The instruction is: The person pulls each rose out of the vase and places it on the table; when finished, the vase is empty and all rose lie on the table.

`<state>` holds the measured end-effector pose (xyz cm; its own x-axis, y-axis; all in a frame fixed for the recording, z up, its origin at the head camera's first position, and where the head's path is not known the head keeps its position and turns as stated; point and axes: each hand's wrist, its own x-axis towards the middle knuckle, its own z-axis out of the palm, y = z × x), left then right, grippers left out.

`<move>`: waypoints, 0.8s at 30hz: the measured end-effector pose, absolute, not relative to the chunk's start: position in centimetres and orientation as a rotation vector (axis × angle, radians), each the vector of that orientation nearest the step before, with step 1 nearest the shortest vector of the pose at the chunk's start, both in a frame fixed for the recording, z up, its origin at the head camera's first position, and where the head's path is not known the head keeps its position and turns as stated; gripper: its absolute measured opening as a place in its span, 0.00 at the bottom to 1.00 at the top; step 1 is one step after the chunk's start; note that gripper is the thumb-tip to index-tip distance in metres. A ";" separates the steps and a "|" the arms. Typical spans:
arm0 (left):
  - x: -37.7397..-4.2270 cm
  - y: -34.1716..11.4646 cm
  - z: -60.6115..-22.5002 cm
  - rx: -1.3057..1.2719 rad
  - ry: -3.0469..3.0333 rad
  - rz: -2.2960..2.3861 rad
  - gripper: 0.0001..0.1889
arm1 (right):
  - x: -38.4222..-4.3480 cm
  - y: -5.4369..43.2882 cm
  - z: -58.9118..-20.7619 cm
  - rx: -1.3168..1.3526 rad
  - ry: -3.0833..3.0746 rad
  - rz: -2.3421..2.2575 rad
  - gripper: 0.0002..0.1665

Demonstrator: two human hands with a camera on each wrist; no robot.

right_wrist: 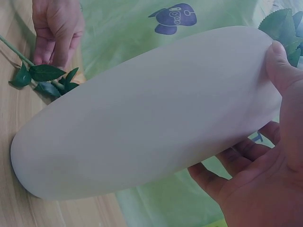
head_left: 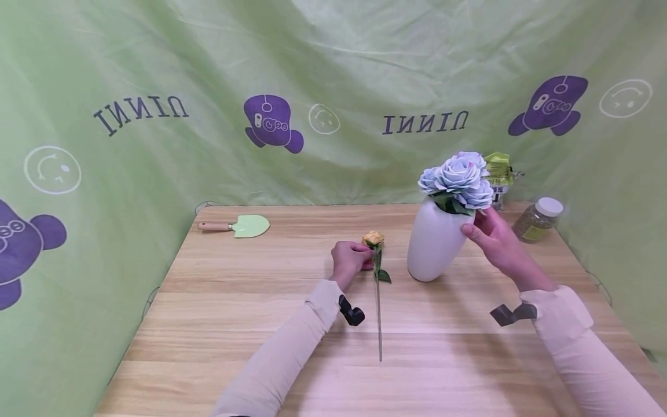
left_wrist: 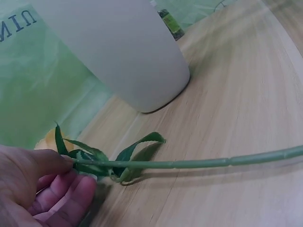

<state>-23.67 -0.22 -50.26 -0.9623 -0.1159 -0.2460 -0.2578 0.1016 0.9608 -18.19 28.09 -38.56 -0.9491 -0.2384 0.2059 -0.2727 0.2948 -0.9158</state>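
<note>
And here is the yellow flower (head_left: 377,267), stretched down the middle of the table (head_left: 198,324), bloom (head_left: 373,237) toward twelve o'clock, bare stem (left_wrist: 189,164) toward six. It is pinched just under the bloom between thumb and fingers of the left hand (head_left: 350,260); whether the stem touches the wood cannot be told. Over between one and two o'clock, the white vase (head_left: 435,243), filled with blue flowers (head_left: 461,176), is gripped near its rim from its three o'clock side by the right hand (head_left: 499,243), thumb on one side, fingers round the other.

The flower should be judged very light, its stem springy and fairly stiff, its petals soft and easily crushed; a hold is best taken on the stem, below the leaves. The vase looks smooth, perhaps slippery, probably breakable, and is likely made top-heavy by the blooms; its upper wall offers a fair hold, and its base might be steadied too. Further out, the trowel (head_left: 252,226) is seen at ten, the jar (head_left: 537,223) at two.
</note>
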 end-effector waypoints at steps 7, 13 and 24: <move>-23.5 -0.9 -48.9 -0.353 2.275 2.052 0.02 | -18.2 28.2 -38.5 0.488 -2.518 1.772 0.43; -23.8 -0.8 -46.7 -0.219 2.193 2.224 0.06 | -18.2 28.1 -38.5 0.500 -2.504 1.779 0.42; -23.2 1.3 -41.7 -0.032 1.997 2.427 0.09 | -18.2 28.2 -38.4 0.490 -2.537 1.757 0.43</move>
